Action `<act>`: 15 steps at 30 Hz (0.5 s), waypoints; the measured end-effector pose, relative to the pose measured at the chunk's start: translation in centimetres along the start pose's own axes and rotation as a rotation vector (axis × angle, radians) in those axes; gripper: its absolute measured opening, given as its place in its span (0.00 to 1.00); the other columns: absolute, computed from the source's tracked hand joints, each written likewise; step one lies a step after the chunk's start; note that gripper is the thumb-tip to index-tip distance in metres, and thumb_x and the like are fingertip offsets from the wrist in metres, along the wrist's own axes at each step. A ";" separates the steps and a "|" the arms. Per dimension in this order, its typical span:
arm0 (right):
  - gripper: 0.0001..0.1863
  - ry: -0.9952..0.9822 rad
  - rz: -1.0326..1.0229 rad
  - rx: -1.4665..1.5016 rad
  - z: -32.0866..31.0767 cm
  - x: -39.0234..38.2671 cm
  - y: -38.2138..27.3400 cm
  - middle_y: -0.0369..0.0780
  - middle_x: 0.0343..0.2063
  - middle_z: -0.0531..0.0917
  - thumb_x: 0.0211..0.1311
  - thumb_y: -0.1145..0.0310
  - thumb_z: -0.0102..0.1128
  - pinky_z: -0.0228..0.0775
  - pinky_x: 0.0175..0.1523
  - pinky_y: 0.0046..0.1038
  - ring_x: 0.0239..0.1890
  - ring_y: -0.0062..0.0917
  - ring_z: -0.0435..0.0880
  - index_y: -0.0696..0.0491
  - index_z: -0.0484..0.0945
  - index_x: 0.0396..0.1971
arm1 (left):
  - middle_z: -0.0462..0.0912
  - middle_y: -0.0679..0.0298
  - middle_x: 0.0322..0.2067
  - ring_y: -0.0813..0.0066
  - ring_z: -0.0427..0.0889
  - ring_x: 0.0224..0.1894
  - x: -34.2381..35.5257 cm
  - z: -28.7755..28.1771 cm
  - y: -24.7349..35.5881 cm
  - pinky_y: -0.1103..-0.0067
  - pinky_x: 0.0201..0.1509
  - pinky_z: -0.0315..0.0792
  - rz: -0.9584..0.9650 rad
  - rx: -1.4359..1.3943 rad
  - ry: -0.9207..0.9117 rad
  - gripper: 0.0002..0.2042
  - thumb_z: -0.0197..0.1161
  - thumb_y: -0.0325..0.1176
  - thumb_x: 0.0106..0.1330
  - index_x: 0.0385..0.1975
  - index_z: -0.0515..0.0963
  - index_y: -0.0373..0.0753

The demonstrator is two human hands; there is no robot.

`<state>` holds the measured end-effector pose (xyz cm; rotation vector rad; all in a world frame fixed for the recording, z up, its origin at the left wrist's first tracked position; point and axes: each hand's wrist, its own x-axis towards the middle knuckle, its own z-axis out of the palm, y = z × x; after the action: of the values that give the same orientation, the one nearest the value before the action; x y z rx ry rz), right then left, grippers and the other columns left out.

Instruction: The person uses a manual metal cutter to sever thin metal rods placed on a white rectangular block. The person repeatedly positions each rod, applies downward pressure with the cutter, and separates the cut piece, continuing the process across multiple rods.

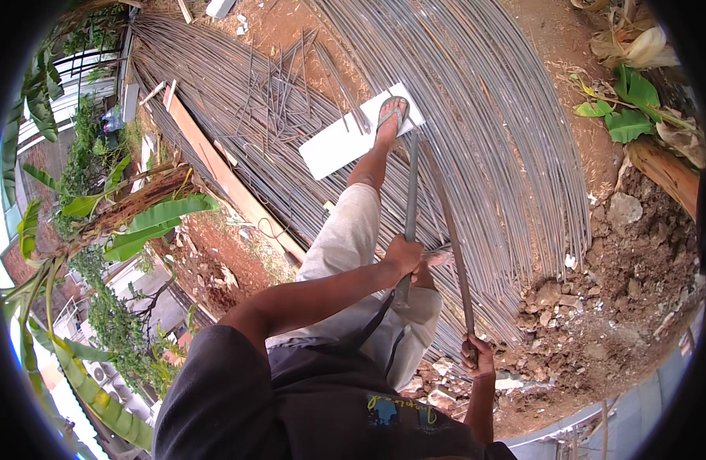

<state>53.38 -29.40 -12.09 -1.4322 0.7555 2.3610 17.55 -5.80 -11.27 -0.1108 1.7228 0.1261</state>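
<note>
A long-handled cutter, seemingly a bolt cutter (411, 184), stands with its two dark metal handles spread apart toward me. My left hand (403, 257) is wrapped round the left handle near its lower end. Lower and to the right, my right hand (479, 357) grips the end of the other handle (454, 253). The handles converge by the edge of a white board (330, 153), over the steel bars; the jaws are too small to make out. My sandalled foot (391, 115) presses on the board's right end.
Long steel rebars (491, 138) cover the ground in wide bundles. Short cut bars (280, 92) lie in a tangle at upper left. A wooden plank (207, 153) runs along the left. Broken rubble (629, 268) lies right; banana plants (161, 222) stand left.
</note>
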 end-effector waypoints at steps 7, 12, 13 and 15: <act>0.13 0.271 -0.091 -0.070 13.3 -5.1 -1.1 0.34 0.15 0.77 0.74 0.60 0.61 0.54 0.09 0.21 0.08 0.16 0.66 0.56 0.80 0.41 | 0.80 0.57 0.28 0.68 0.77 0.16 1.9 4.7 -2.3 0.69 0.13 0.72 0.265 0.007 0.117 0.13 0.54 0.28 0.71 0.52 0.68 0.33; 0.15 0.449 -0.065 -0.017 26.3 -7.6 -4.1 0.36 0.18 0.80 0.73 0.60 0.61 0.57 0.10 0.21 0.08 0.17 0.68 0.58 0.80 0.46 | 0.77 0.55 0.30 0.62 0.81 0.24 4.9 5.6 -5.2 0.67 0.18 0.74 0.265 -0.086 0.108 0.18 0.58 0.24 0.65 0.53 0.66 0.31; 0.15 0.453 -0.058 -0.039 27.0 -9.0 -5.4 0.37 0.18 0.81 0.73 0.61 0.61 0.58 0.10 0.20 0.09 0.17 0.69 0.58 0.80 0.47 | 0.76 0.54 0.29 0.62 0.80 0.22 2.7 4.5 -2.1 0.66 0.17 0.73 0.159 -0.144 0.051 0.17 0.57 0.24 0.65 0.52 0.65 0.31; 0.16 0.385 -0.079 -0.031 25.8 -10.0 -7.0 0.37 0.19 0.80 0.73 0.62 0.61 0.60 0.10 0.21 0.09 0.17 0.68 0.56 0.77 0.51 | 0.74 0.54 0.27 0.63 0.78 0.18 -0.5 3.2 2.1 0.65 0.14 0.71 0.027 -0.231 -0.062 0.15 0.56 0.25 0.67 0.51 0.65 0.31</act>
<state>42.49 -8.71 4.34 -1.9224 0.7372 2.0698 20.41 -3.22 -11.21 -0.2516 1.6436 0.3446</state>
